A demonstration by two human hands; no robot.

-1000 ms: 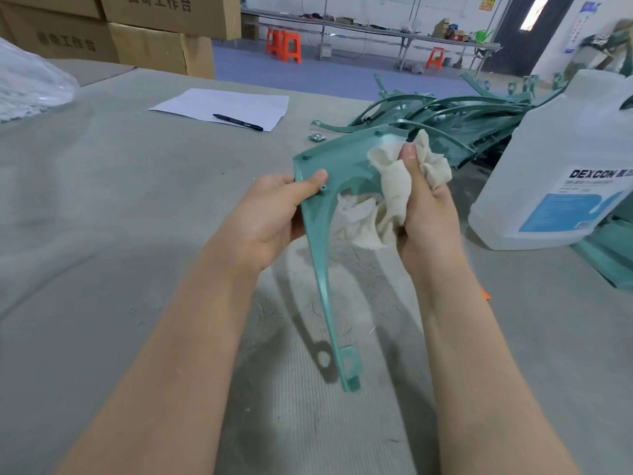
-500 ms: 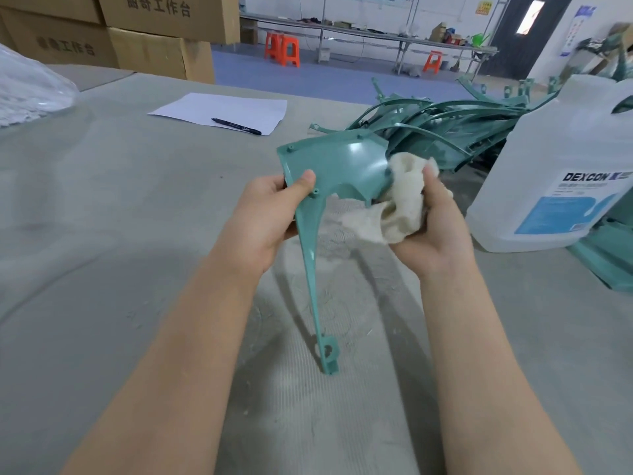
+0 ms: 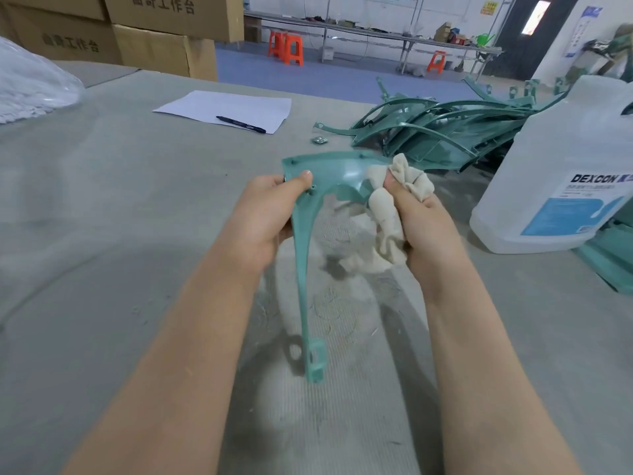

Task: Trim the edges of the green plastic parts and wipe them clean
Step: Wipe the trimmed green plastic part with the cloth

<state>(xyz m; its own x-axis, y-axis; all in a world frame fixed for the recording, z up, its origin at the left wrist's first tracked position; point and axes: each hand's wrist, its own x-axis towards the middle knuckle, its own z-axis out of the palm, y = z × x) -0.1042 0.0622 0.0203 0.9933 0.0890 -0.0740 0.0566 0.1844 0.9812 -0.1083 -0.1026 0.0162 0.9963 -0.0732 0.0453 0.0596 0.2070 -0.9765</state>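
In the head view, the left hand (image 3: pixel 270 214) gripped the green plastic part (image 3: pixel 337 169) at its upper left corner. The thumb was curled over the near face and the fingers were wrapped behind. It held the part up at the centre of the frame, apparently clear of the tabletop (image 3: pixel 102 200). The part's broad, glossy panel sat on top, and a long thin leg hung toward 6 o'clock, ending in a small bracket tab. The right hand (image 3: pixel 421 221) was closed around a bunched off-white cloth (image 3: pixel 387 214) and pressed it against the panel's right end. A loose tail of cloth drooped below the fist. Fine shavings (image 3: pixel 329 303) lay on the tabletop under the part. A pile of green parts (image 3: pixel 438 128) lay at 1 o'clock, and a translucent jug labelled DEXCON (image 3: pixel 555 186) stood at 3 o'clock. A sheet of paper (image 3: pixel 222 108) with a pen (image 3: pixel 240 124) on it lay at 11 o'clock, with cardboard boxes (image 3: pixel 154 36) beyond it. The part looked light and thin-walled, stiff at the panel but likely springy along the leg, and slick under a damp cloth. The thicker corner by the screw bosses seemed the sound place to hold it, so that wiping pressure met support rather than bending the leg.
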